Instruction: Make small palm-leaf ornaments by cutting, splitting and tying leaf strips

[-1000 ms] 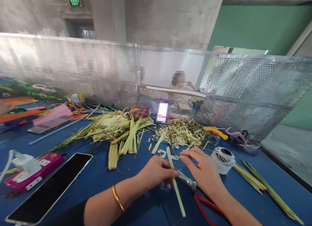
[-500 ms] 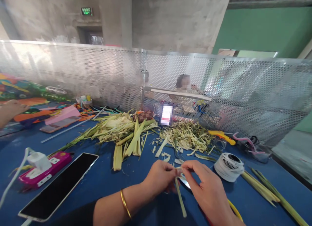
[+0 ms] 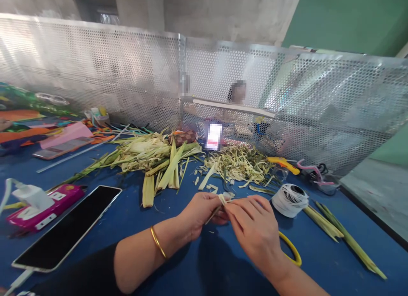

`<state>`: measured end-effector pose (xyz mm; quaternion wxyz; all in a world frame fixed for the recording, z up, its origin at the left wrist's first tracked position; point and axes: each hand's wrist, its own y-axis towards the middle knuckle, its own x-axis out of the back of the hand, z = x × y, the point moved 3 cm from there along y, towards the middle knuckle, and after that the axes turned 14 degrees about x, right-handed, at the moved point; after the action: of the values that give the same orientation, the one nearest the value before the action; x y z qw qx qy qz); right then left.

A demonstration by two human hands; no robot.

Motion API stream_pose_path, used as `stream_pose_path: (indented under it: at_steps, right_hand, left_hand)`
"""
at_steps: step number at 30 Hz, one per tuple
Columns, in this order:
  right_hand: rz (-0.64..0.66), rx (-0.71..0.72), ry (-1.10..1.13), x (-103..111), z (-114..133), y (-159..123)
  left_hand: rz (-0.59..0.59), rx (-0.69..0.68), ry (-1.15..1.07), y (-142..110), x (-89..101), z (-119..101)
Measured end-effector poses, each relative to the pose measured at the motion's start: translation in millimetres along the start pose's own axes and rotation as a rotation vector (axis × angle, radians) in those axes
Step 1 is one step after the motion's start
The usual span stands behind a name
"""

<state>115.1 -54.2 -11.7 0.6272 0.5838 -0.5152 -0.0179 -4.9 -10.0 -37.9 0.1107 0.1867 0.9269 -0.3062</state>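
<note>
Above the blue table, my left hand point(image 3: 199, 215) pinches a pale green plant-leaf strip point(image 3: 222, 199) between thumb and fingers. My right hand point(image 3: 255, 226) is closed on the same strip, its fingertips meeting those of the left. The strip is folded or wrapped into a small piece, and much of it is hidden by the fingers. A yellow loop handle point(image 3: 296, 253), apparently of scissors, shows beside my right wrist. To the right of that hand stands a spool of white string point(image 3: 290, 200).
Leaf strips point(image 3: 143, 153) and curly scraps point(image 3: 242, 164) are heaped ahead, before a perforated metal screen point(image 3: 137, 83). A phone point(image 3: 68, 228) and pink power strip point(image 3: 44, 206) lie left. Green stalks point(image 3: 350, 240) lie right. Behind the screen sits a person point(image 3: 237, 94).
The view has tilted down and shifted slightly right. The strip's long end, which hung below my fingers, no longer hangs there. My right hand has turned more palm-down over the strip.
</note>
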Motion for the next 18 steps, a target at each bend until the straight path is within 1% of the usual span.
stream_pose_path:
  at_steps: [3, 6, 11, 15, 16, 18]
  right_hand:
    - [0.007, -0.019, -0.057, 0, 0, -1]
    - [0.024, -0.032, -0.091, -3, -2, -3]
    - [0.022, 0.033, -0.095, -10, -1, -9]
    - [0.031, 0.042, -0.084, -13, -1, -10]
    - [0.026, 0.066, -0.084, -13, 1, -9]
    - [0.041, 0.161, -0.082, -15, 6, -6]
  left_hand:
    - [0.066, 0.000, -0.042, -1, -1.6, -2]
    - [0.099, 0.013, -0.088, -2, -2.3, -4]
    - [0.104, -0.005, -0.110, -1, -2.2, -4]
    - [0.089, -0.035, -0.113, 3, -0.7, -1]
    - [0.081, -0.042, -0.112, 4, 0.0, 0]
    - [0.068, -0.056, -0.104, 5, 1.2, 1]
